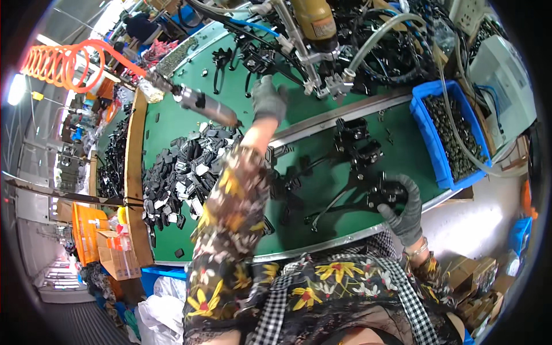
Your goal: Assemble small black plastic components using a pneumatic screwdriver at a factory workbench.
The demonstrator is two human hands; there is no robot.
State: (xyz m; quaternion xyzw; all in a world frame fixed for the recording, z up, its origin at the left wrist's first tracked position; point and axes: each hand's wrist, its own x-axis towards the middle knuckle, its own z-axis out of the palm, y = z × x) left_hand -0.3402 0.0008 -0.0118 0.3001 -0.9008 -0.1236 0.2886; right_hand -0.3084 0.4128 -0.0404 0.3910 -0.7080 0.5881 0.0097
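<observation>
My right hand (407,214), in a grey glove, is closed around the near end of a black brake lever assembly (374,192). Its long lever blades point left over the green tabletop. Just beyond it sit more black lever assemblies (352,135). My left hand (269,100), gloved too, is stretched far across the bench beside a group of black brake levers (256,60). Its thumb stands apart from the fingers, and I see nothing held in it. My left forearm covers part of a heap of small black flat pieces (187,167).
An air screwdriver (207,107) hangs from an orange coiled hose (69,63) left of my arm. At the back stands a metal fixture (330,86) with a yellow-brown cylinder (315,26). A blue bin (428,135) of small metal parts is at right. A metal rail (310,122) crosses the bench.
</observation>
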